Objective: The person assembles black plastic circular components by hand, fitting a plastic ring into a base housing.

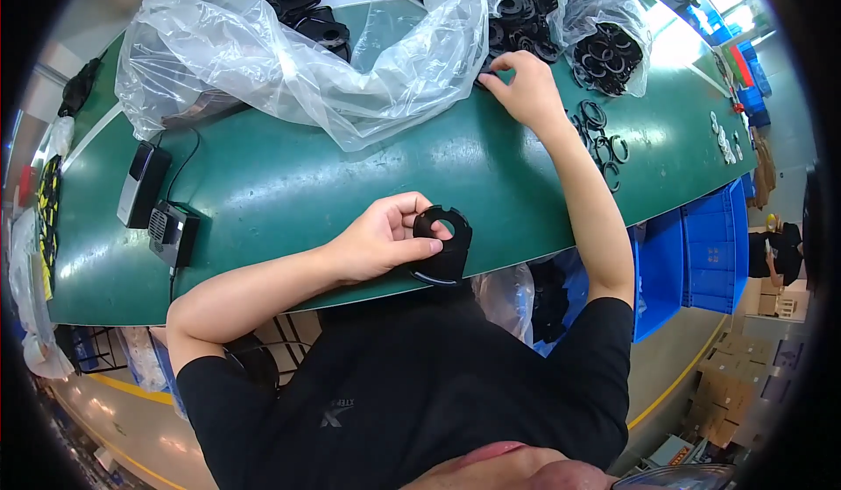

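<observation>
My left hand (377, 240) grips a flat black plastic plate (445, 267) with a round hole and notched rim, holding it just over the front edge of the green table. Its thumb lies on the plate's face, and a fingertip shows through the hole. Farther off, my right hand (528, 91) pinches a small black piece (487, 73) between thumb and index finger, beside the large clear bag. Most of that piece is hidden, so its shape is unclear. Just beyond is a clear bag of black parts (523, 33). Loose black rings (594, 118) lie right of my right forearm.
A large open clear bag (368, 109) holds several black plates (322, 30). Another bag contains black rings (604, 59). Two black devices (173, 234) with cables sit at the left. Blue crates (711, 258) stand at the right edge; small white pieces (723, 140) lie at the far right.
</observation>
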Available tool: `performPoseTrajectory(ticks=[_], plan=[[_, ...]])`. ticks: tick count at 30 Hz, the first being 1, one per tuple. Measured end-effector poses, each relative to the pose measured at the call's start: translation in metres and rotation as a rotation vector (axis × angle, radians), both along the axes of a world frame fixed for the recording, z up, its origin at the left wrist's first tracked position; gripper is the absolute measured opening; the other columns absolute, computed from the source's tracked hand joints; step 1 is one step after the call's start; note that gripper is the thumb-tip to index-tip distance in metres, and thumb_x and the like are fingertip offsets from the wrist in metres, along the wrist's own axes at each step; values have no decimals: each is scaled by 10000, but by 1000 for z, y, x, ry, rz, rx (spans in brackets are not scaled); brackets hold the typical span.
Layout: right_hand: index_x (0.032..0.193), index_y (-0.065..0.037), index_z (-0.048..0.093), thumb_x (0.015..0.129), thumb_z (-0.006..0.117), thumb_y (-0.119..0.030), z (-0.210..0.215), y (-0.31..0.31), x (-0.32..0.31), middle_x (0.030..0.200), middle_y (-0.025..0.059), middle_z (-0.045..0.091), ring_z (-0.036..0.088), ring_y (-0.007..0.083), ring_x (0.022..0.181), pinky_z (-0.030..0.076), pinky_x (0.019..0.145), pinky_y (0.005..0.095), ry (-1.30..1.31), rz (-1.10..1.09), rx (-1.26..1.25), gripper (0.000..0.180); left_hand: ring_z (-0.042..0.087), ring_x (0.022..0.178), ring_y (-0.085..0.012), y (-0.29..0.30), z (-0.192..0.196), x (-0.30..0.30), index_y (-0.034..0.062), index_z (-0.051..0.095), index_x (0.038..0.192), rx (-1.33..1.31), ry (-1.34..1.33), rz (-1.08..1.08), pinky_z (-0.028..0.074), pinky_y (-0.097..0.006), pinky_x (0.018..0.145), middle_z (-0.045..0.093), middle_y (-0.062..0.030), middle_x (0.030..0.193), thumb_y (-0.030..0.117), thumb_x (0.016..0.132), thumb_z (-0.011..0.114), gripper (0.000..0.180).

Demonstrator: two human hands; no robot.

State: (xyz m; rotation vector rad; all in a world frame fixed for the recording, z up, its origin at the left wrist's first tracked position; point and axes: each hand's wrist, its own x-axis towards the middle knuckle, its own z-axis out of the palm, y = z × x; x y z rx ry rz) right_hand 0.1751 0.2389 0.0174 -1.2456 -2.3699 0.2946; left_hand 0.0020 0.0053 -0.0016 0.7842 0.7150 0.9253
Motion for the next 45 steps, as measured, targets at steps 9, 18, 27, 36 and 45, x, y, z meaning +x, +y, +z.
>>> performPoseTrajectory(ticks=[9, 18, 27, 36, 45], plan=[[917, -57, 671, 749, 673, -159, -8, 10, -6, 845, 121, 585, 573, 274, 758, 461, 707, 358, 52, 79, 75, 196, 549, 932, -90, 0, 2, -1, 8, 507, 1028, 3, 17, 3, 455, -243, 827, 584, -53, 995, 1, 826, 610, 227], [919, -95, 685, 766, 653, -173, -3, 6, -8, 936, 118, 567, 560, 288, 902, 458, 762, 393, -99, 52, 38, 175, 559, 947, -91, 1, 5, 0, 21, 516, 1079, -24, 20, 4, 443, -254, 868, 600, -34, 998, 6, 816, 627, 286], [867, -32, 674, 782, 631, -118, 7, -7, 5, 837, 126, 593, 591, 301, 774, 472, 685, 369, 195, 85, 247, 128, 570, 943, -104, -2, 4, 1, 14, 502, 1131, -68, 2, 51, 458, -259, 854, 595, -67, 1051, 91, 883, 557, 266], [886, 58, 621, 868, 577, -110, 42, -113, 33, 746, 17, 567, 488, 59, 569, 393, 523, 205, 607, 141, -717, 174, 579, 1003, -167, -1, 4, 7, 30, 422, 1269, -148, -120, 199, 476, -331, 878, 544, -81, 1173, 196, 958, 421, 353], [892, 57, 631, 835, 611, -59, 11, -152, 9, 777, 38, 570, 513, 61, 606, 404, 532, 193, 564, 213, -735, 130, 558, 1040, -167, -3, 1, 6, 23, 403, 1276, -83, -120, 180, 476, -337, 878, 544, -83, 1177, 124, 911, 513, 394]])
